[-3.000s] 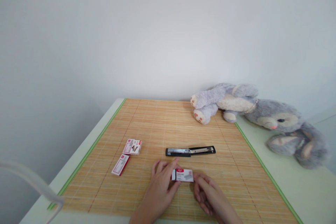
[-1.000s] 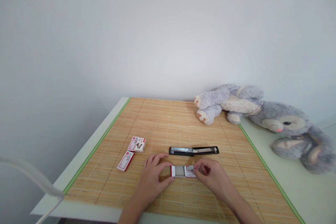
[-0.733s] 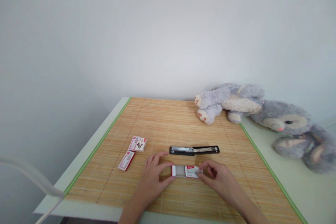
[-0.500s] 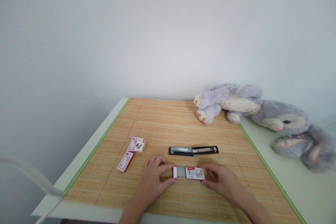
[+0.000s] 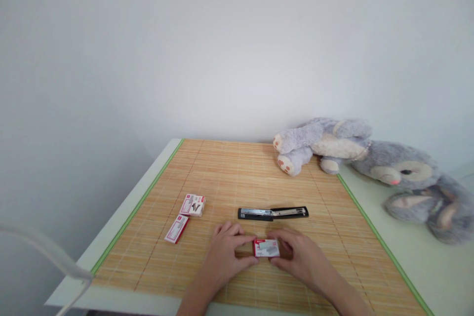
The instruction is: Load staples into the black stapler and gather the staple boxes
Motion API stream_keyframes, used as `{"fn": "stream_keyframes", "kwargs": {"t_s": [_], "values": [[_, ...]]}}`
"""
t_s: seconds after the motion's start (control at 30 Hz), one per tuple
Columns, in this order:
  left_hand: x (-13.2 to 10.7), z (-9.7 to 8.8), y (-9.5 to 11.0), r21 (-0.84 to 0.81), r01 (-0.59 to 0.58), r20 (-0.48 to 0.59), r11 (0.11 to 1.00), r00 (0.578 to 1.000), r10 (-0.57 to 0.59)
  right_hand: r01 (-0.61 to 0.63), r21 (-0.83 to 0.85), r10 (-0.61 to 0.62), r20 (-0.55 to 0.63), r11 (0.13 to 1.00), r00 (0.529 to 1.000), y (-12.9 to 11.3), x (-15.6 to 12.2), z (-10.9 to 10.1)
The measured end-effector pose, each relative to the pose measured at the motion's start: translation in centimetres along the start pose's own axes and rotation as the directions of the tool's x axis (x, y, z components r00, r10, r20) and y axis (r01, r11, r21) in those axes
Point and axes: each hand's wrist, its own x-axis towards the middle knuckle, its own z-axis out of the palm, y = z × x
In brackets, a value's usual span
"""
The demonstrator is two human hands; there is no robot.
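A small red-and-white staples box (image 5: 266,248) lies closed on the bamboo mat, between my two hands. My left hand (image 5: 227,253) pinches its left end with thumb and forefinger. At the box's right end, my right hand (image 5: 297,255) grips it the same way. Just beyond the hands a black stapler (image 5: 273,213) lies opened out flat, its metal rail showing. What the box holds inside is hidden.
To the left on the bamboo mat (image 5: 237,173) are small red-and-white boxes (image 5: 193,205), with another box (image 5: 177,228) nearer me. A grey plush rabbit (image 5: 340,148) lies across the back right. A pale cable (image 5: 48,252) hangs at the left edge.
The box's sleeve and inner tray have been pushed together, so the gap between them has closed. My hands have come closer to each other.
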Motion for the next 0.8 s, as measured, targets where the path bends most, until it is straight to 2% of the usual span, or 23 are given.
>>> {"fn": "stream_keyframes", "kwargs": {"t_s": [0.1,0.2,0.27,0.47,0.63,0.8], "values": [[0.0,0.0,-0.6,-0.003,0.041,-0.118,0.999,0.992,-0.041,0.018,0.023,-0.017,-0.033,1.0,0.999,-0.5,0.4,0.3],[0.8,0.1,-1.6,0.021,0.116,-0.256,0.993,0.961,-0.107,0.041,0.005,-0.041,-0.032,0.999,0.999,-1.1,0.8,0.4],[1.8,0.2,-2.3,0.047,0.146,-0.294,0.988,0.948,-0.126,0.059,-0.004,-0.059,-0.035,0.998,0.998,-1.6,1.0,0.3],[3.7,-0.1,-3.0,0.118,0.147,-0.257,0.982,0.96,-0.112,0.092,0.0,-0.092,-0.086,0.996,0.992,-2.5,2.1,-0.3],[2.8,-0.8,-2.5,0.135,0.081,-0.163,0.988,0.985,-0.059,0.078,-0.041,-0.083,-0.145,0.996,0.986,-2.6,4.0,-0.5],[2.0,-0.8,-2.0,0.125,0.076,-0.126,0.989,0.99,-0.06,0.096,-0.07,-0.103,-0.098,0.993,0.99,-2.9,4.8,-0.2]]}}
